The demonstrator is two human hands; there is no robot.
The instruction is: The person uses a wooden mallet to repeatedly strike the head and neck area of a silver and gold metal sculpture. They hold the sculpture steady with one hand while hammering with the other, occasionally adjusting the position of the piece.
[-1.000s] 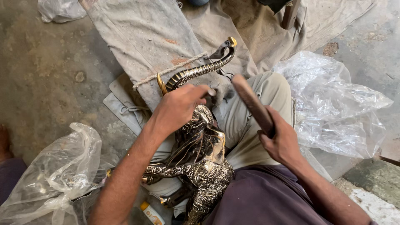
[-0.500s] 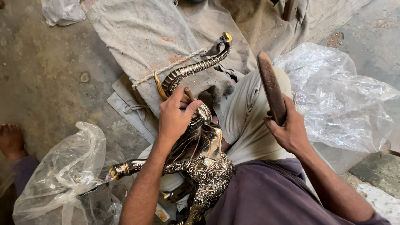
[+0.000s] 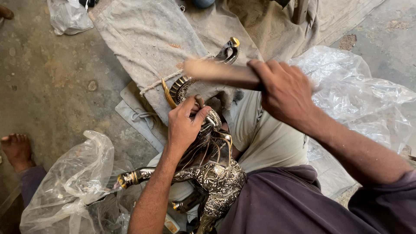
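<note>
- I see the metal elephant figure [image 3: 214,177] lying across my lap, dark with gold-coloured ornament. Its trunk [image 3: 225,54] points away from me over the grey cloth [image 3: 143,39].
- My left hand [image 3: 186,125] is closed around a small punch [image 3: 199,100], pinched between thumb and fingers. The tip stands on the head of the figure, near the golden tusk [image 3: 167,93].
- My right hand [image 3: 284,91] is closed tightly on a wooden handle [image 3: 216,71], held above the punch. The handle is blurred, so I cannot tell what kind of head it carries.
- How far the work is, in my judgement: the body and the legs already carry dense engraved pattern, so much seems done. The head is the part under the tool now. Whether the far side is finished, I cannot tell.
- Containers: a clear plastic bag [image 3: 69,186] lies on the floor at my left, crumpled and open. One leg of the figure [image 3: 138,177] reaches to its edge, but I see nothing clear inside it.
- A second large clear plastic bag [image 3: 364,95] lies at my right; its contents are not visible.
- A third small bag [image 3: 69,17] lies at the top left, contents unclear.
- A bare foot [image 3: 17,147] of another person rests on the concrete floor [image 3: 47,86] at the left edge.
</note>
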